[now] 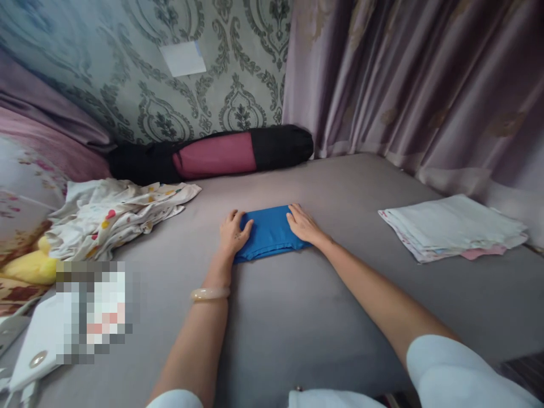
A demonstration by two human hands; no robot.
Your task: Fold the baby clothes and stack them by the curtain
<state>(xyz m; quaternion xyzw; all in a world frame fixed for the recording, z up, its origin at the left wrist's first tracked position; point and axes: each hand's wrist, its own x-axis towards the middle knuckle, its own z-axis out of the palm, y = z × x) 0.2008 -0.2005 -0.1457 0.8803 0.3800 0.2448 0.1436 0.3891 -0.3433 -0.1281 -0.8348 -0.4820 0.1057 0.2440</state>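
Note:
A bright blue piece of folded cloth [272,229], seemingly a garment, lies flat as a neat rectangle on the grey bed sheet. At its left edge rests my left hand [233,231], thumb on the fabric and fingers stretched out along the side. My right hand [304,225] lies over the right edge, fingers extended flat toward the far corner. Both hands touch the cloth without closing round it. The front edge shows several stacked layers with a gathered hem. A pale bangle [209,294] circles my left wrist.
To the right sits a stack of folded white clothes [454,226]. Crumpled white patterned fabric [123,215] lies at the left, near a yellow plush toy [32,267] and a white device [46,331] with cables. A black and maroon long bag [215,154] lies along the wall.

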